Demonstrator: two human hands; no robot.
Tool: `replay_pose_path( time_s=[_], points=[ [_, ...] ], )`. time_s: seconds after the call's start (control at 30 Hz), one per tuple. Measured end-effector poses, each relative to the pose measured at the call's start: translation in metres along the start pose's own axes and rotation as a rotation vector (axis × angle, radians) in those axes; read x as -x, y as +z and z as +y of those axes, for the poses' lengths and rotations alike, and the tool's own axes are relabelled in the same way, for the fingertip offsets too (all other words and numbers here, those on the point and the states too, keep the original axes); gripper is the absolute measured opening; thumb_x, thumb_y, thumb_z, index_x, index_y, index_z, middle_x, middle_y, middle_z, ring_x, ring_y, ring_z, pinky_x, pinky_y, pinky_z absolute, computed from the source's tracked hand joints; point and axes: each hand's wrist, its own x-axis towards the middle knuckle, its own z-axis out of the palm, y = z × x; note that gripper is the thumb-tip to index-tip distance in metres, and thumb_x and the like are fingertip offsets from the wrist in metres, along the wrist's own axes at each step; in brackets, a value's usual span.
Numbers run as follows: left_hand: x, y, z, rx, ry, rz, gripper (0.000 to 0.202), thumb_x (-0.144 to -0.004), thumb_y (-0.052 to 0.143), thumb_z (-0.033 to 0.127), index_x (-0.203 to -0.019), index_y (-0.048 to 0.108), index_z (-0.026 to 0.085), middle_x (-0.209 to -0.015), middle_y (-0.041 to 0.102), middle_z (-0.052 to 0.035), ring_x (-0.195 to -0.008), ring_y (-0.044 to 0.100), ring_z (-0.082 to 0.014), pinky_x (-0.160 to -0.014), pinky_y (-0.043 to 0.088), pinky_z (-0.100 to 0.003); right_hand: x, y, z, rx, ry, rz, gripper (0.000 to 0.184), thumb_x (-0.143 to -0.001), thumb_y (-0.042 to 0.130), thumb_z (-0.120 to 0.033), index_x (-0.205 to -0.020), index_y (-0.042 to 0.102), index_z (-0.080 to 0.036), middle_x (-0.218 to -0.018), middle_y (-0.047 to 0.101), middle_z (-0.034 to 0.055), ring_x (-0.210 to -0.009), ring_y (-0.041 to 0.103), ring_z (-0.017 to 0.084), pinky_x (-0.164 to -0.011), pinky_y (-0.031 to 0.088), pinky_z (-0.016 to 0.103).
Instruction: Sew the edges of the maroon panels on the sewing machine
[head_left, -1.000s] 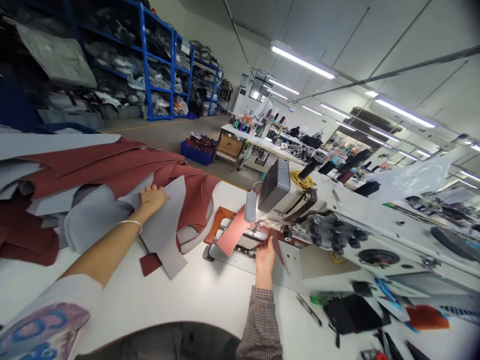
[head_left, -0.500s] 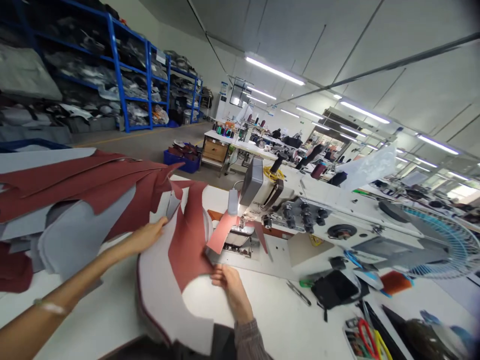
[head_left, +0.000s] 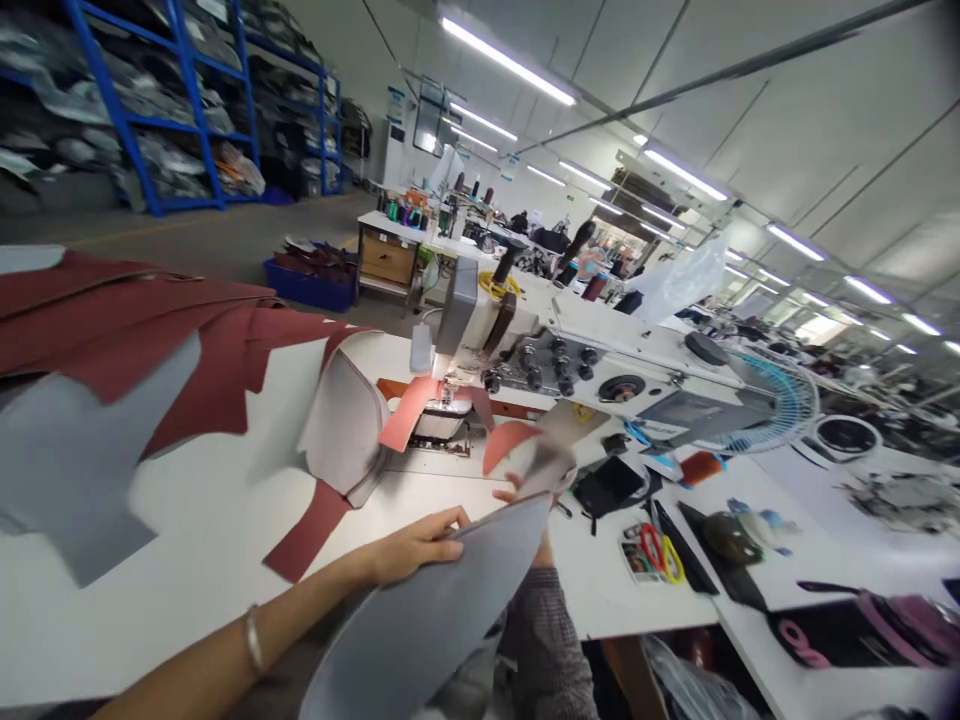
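A large panel (head_left: 442,610), grey on the side facing me with red showing at its far end, is lifted between my hands in front of the sewing machine (head_left: 540,350). My left hand (head_left: 420,545) is closed on its upper edge, thumb on the grey face. My right hand (head_left: 514,490) is at the far end, partly hidden behind the panel and blurred, its fingers around the material. A red strip (head_left: 409,412) lies under the needle area. Left of the machine sits a stack of grey pieces (head_left: 341,420) with a red piece (head_left: 311,530) sticking out below.
Red panels (head_left: 150,310) and a grey panel (head_left: 67,470) cover the table's left side. On the right are red-handled scissors (head_left: 651,548), a black pouch (head_left: 611,487) and a black-pink bag (head_left: 862,630). A blue bin (head_left: 311,285) stands on the floor behind.
The panel has been lifted from the table and swung to the right, turned grey side toward me. Both hands moved right with it. The view has turned right.
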Motion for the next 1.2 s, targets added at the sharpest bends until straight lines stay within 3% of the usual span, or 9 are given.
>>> replay_pose_path(
  time_s=[0.13, 0.23, 0.33, 0.43, 0.53, 0.67, 0.9, 1.0, 1.2],
  points=[
    [-0.061, -0.024, -0.009, -0.031, 0.135, 0.142, 0.051, -0.078, 0.070, 0.061, -0.106, 0.053, 0.022, -0.106, 0.065, -0.0047, -0.089, 0.063, -0.0191, -0.078, 0.049, -0.030, -0.007, -0.031, -0.071, 0.003, -0.342, 0.346, 0.046, -0.053, 0.086, -0.055, -0.083, 0.072, -0.023, -0.088, 0.076, 0.0065, -0.081, 0.070, 0.024, -0.083, 0.057, 0.039],
    [-0.095, -0.043, 0.012, -0.215, 0.240, 0.399, 0.060, -0.077, 0.072, 0.056, -0.124, 0.055, 0.022, -0.133, 0.061, -0.0115, -0.113, 0.063, -0.0267, -0.096, 0.049, -0.039, -0.018, -0.004, -0.102, 0.160, -0.363, 0.274, 0.043, -0.056, 0.087, -0.042, -0.091, 0.075, -0.020, -0.097, 0.077, 0.0050, -0.085, 0.070, 0.022, -0.085, 0.056, 0.034],
    [-0.113, -0.054, 0.034, -0.368, 0.279, 0.646, 0.054, -0.082, 0.064, 0.058, -0.120, 0.060, 0.020, -0.125, 0.067, -0.0102, -0.108, 0.065, -0.0271, -0.097, 0.050, -0.039, -0.025, 0.042, -0.088, 0.175, -0.302, 0.090, 0.042, -0.063, 0.084, -0.043, -0.098, 0.075, -0.021, -0.102, 0.077, 0.0037, -0.091, 0.071, 0.023, -0.090, 0.055, 0.036],
    [-0.109, -0.065, 0.040, -0.417, 0.292, 0.743, 0.042, -0.087, 0.053, 0.057, -0.101, 0.065, 0.019, -0.107, 0.073, -0.0084, -0.101, 0.067, -0.0266, -0.096, 0.049, -0.039, -0.026, 0.071, -0.050, 0.187, -0.301, 0.061, 0.037, -0.071, 0.080, -0.042, -0.102, 0.076, -0.022, -0.109, 0.076, 0.0030, -0.103, 0.069, 0.025, -0.100, 0.051, 0.040],
    [-0.097, -0.077, 0.032, -0.429, 0.271, 0.754, 0.035, -0.084, 0.054, 0.052, -0.092, 0.064, 0.019, -0.097, 0.073, -0.0074, -0.096, 0.068, -0.0269, -0.093, 0.050, -0.039, -0.024, 0.075, -0.028, 0.174, -0.241, -0.002, 0.038, -0.072, 0.080, -0.042, -0.102, 0.075, -0.019, -0.109, 0.076, 0.0067, -0.102, 0.069, 0.027, -0.100, 0.050, 0.043],
    [-0.092, -0.084, 0.018, -0.417, 0.239, 0.733, 0.034, -0.082, 0.051, 0.049, -0.098, 0.060, 0.020, -0.089, 0.071, -0.0047, -0.088, 0.067, -0.0247, -0.085, 0.051, -0.038, -0.031, 0.069, -0.044, 0.142, -0.064, -0.137, 0.045, -0.067, 0.085, -0.038, -0.105, 0.072, -0.016, -0.101, 0.076, 0.0107, -0.090, 0.072, 0.029, -0.090, 0.055, 0.045],
    [-0.094, -0.083, 0.021, -0.403, 0.251, 0.801, 0.029, -0.086, 0.048, 0.051, -0.084, 0.054, 0.022, -0.076, 0.057, 0.0008, -0.075, 0.054, -0.0197, -0.077, 0.046, -0.033, -0.073, 0.097, -0.096, 0.333, -0.171, -0.005, 0.036, -0.066, 0.080, -0.042, -0.093, 0.070, -0.020, -0.102, 0.076, 0.0057, -0.100, 0.068, 0.026, -0.089, 0.053, 0.038],
    [-0.087, -0.087, 0.024, -0.369, 0.259, 0.821, 0.037, -0.085, 0.050, 0.057, -0.078, 0.056, 0.021, -0.070, 0.053, 0.0015, -0.068, 0.051, -0.0181, -0.068, 0.043, -0.030, -0.076, 0.108, -0.081, 0.305, -0.217, 0.031, 0.037, -0.067, 0.076, -0.039, -0.099, 0.072, -0.020, -0.105, 0.075, 0.0059, -0.100, 0.068, 0.027, -0.088, 0.053, 0.037],
    [-0.079, -0.098, 0.022, -0.299, 0.250, 0.868, 0.041, -0.078, 0.058, 0.058, -0.068, 0.062, 0.019, -0.063, 0.056, -0.0003, -0.066, 0.053, -0.0196, -0.064, 0.044, -0.030, -0.084, 0.110, -0.033, 0.346, -0.239, 0.361, 0.026, -0.066, 0.071, -0.041, -0.083, 0.073, -0.022, -0.099, 0.074, 0.0042, -0.103, 0.065, 0.025, -0.094, 0.048, 0.035]
  ],
)
